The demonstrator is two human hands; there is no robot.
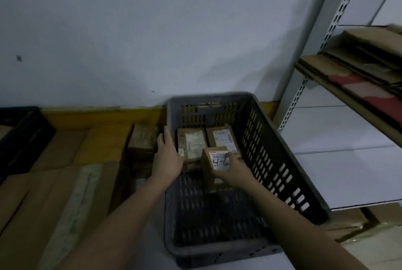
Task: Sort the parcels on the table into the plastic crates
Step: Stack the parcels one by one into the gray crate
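Dim, blurred frame; label print unreadable. Right hand grips small cardboard parcel inside grey slotted plastic crate. Left hand, fingers straight, rests on crate's left rim, hiding it.

You've got one readable mark here: the small brown cardboard parcel carries a white shipping label with a red strip along its top edge, and "4-6" is handwritten across it in dark marker. The printed lines above that scrawl are too blurred to read. White labels on the two flat brown parcels behind it are illegible too.
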